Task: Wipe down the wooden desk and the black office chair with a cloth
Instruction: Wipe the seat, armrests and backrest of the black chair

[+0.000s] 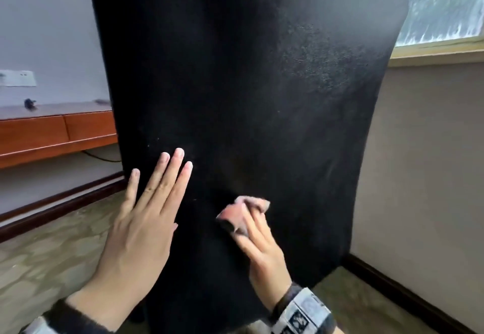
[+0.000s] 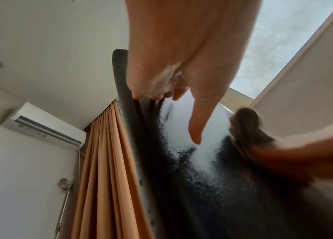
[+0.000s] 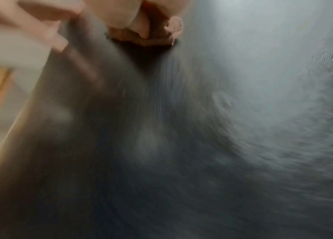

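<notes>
The tall black fabric back of the office chair is steadied by the left hand, laid flat with fingers straight, while a crumpled pink cloth is pinched in the right hand and pressed low against it, presumably for wiping.

I am seeing an air conditioner hanging on the wall beside orange curtains, and a window letting in daylight.

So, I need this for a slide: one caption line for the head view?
Left hand flat against the black chair back, right hand wiping with a pink cloth.
</notes>
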`<state>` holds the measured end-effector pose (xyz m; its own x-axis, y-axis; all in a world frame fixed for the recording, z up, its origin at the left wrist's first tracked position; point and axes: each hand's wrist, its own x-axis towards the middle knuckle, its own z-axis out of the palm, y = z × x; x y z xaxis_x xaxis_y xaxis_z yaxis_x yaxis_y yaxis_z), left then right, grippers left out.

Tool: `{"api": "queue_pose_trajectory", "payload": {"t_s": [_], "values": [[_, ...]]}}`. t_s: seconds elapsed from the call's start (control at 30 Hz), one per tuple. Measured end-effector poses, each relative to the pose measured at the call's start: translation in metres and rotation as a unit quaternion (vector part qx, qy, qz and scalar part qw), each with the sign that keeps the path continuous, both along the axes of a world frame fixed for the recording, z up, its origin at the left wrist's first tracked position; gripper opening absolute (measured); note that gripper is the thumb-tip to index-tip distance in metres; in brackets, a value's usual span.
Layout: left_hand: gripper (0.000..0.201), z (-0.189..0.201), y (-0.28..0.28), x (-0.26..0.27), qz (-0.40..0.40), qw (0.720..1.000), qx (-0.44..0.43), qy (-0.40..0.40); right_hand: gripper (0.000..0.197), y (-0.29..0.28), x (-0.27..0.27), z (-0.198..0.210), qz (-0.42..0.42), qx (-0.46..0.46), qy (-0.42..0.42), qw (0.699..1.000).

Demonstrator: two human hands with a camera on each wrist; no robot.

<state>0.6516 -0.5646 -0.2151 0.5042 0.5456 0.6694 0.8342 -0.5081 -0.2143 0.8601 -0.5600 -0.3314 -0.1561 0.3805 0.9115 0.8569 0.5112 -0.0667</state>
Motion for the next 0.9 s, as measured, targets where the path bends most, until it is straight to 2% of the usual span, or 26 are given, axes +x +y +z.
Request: {"api": "queue_pose_trajectory", "payload": {"t_s": [0.03,0.1,0.17,0.23,0.27,0.3,0.37,0.43,0.47,0.5,0.53,0.57,0.6,0.67,0.7,0.73,0.8,0.9], "values": [[0.108,-0.001,0.001,-0.002,0.0,1.0,0.0,0.009,0.027,-0.003,-0.004,-0.011,0.028,-0.019,-0.087,0.996],[0.111,-0.004,0.002,-0.007,0.006,1.0,0.001,0.031,0.025,0.001,0.014,0.013,0.068,-0.04,-0.168,0.983],[0.113,-0.007,0.004,-0.009,0.004,0.999,0.001,0.036,0.032,0.005,0.027,0.073,0.042,0.021,-0.131,0.99],[0.111,-0.009,0.007,-0.007,-0.004,1.0,-0.002,0.021,0.05,0.012,0.028,0.128,0.008,0.073,-0.028,0.997],[0.109,-0.01,0.008,-0.005,-0.011,1.0,-0.004,0.011,0.051,0.013,0.021,0.136,0.0,0.071,-0.015,0.997],[0.108,-0.011,0.009,-0.004,-0.019,1.0,-0.005,0.002,0.046,0.013,0.012,0.128,0.014,0.06,-0.043,0.997],[0.107,-0.01,0.01,-0.003,-0.032,0.999,-0.005,-0.009,0.038,0.009,-0.001,0.068,0.035,-0.023,-0.166,0.985],[0.104,-0.009,0.011,-0.006,-0.035,0.999,0.0,0.0,0.044,-0.006,-0.003,-0.018,0.041,-0.088,-0.299,0.949],[0.103,-0.009,0.011,-0.009,-0.035,0.999,0.001,0.001,0.046,-0.012,0.003,-0.042,0.027,-0.135,-0.36,0.923],[0.102,-0.008,0.011,-0.013,-0.036,0.999,-0.001,0.0,0.044,-0.012,0.01,-0.048,0.022,-0.166,-0.398,0.902],[0.101,-0.007,0.011,-0.016,-0.034,0.999,-0.007,0.001,0.04,-0.01,0.014,-0.038,0.036,-0.183,-0.409,0.893],[0.1,-0.007,0.011,-0.018,-0.032,0.999,-0.016,0.003,0.038,-0.005,0.02,-0.016,0.078,-0.173,-0.4,0.897],[0.099,-0.007,0.011,-0.02,-0.033,0.999,-0.025,-0.002,0.038,0.0,0.023,0.015,0.107,-0.125,-0.365,0.916],[0.098,-0.007,0.01,-0.021,-0.043,0.998,-0.036,-0.03,0.039,0.007,0.022,0.097,0.075,-0.024,-0.256,0.963],[0.098,-0.006,0.009,-0.02,-0.044,0.997,-0.037,-0.045,0.036,0.009,0.02,0.136,0.062,0.021,-0.207,0.976],[0.097,-0.005,0.008,-0.021,-0.04,0.996,-0.034,-0.067,0.037,0.011,0.015,0.172,0.044,0.077,-0.181,0.979],[0.096,-0.001,0.005,-0.022,-0.027,0.988,-0.024,-0.147,0.057,0.013,0.0,0.233,0.02,0.133,-0.147,0.98],[0.101,0.008,0.002,-0.024,-0.013,0.97,-0.015,-0.242,0.063,0.023,-0.04,0.272,0.002,0.165,-0.144,0.976]]}}
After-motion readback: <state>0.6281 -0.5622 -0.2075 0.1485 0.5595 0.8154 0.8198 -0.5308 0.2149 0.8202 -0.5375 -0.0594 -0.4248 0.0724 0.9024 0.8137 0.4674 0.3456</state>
